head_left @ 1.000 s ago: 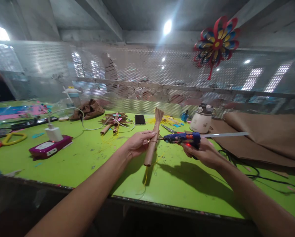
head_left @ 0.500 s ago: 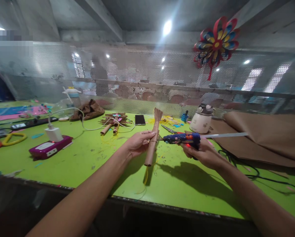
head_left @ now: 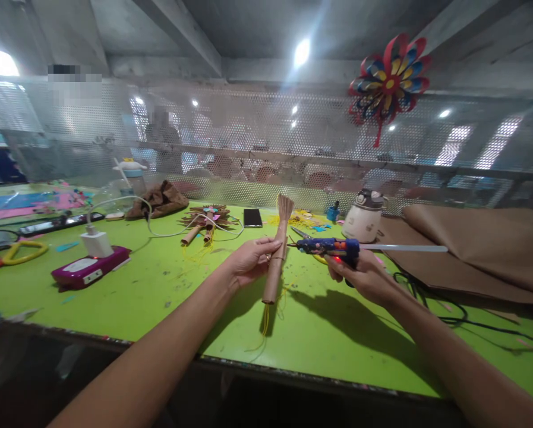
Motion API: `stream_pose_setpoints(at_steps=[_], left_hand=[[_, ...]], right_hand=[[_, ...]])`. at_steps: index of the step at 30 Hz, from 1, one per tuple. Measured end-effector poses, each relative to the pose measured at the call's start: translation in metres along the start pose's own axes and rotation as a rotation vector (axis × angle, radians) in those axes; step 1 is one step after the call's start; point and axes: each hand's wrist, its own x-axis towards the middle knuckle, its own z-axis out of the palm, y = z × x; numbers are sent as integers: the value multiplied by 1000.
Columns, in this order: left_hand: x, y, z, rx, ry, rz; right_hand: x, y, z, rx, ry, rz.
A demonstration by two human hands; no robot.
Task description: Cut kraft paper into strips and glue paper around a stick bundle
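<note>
My left hand (head_left: 251, 261) is closed on a rolled brown paper tube (head_left: 274, 279) with a fringed top, held tilted above the table. Yellow string (head_left: 264, 327) hangs from its lower end. In my right hand (head_left: 359, 273) is a blue hot glue gun (head_left: 328, 249), a long glue stick (head_left: 404, 248) poking out of its back and a red light glowing. The gun's nozzle points left, close to the tube's right side; I cannot tell whether they touch.
On the green table (head_left: 159, 321) lie a purple power strip (head_left: 90, 267), a phone (head_left: 252, 217), fringed paper pieces with tubes (head_left: 206, 220) and scissors (head_left: 25, 252). A white bottle (head_left: 363, 217) stands by brown paper sheets (head_left: 471, 244). A black cord (head_left: 475, 324) runs at right.
The glue gun's nozzle has moved slightly up along the tube, and the gun sits a little further left. My left hand still holds the tube in nearly the same place.
</note>
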Motion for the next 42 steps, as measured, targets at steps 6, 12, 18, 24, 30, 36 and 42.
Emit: stream_pose_setpoints(at_steps=[6, 12, 18, 24, 30, 36, 42], left_hand=[[-2, -2, 1, 9, -3, -6], [-1, -2, 1, 20, 29, -15], [-2, -1, 3, 21, -1, -9], [-1, 0, 1, 3, -12, -4], [-2, 2, -1, -4, 2, -5], [-1, 3, -1, -8, -7, -6], [0, 4, -3, 7, 19, -8]], right_hand=[[1, -4, 0, -53, 18, 0], [1, -2, 0, -60, 8, -1], [1, 0, 2, -33, 6, 19], [0, -2, 0, -43, -69, 3], [-3, -1, 1, -10, -104, -32], [-6, 5, 3, 81, -111, -46], [-8, 9, 8, 183, -131, 23]])
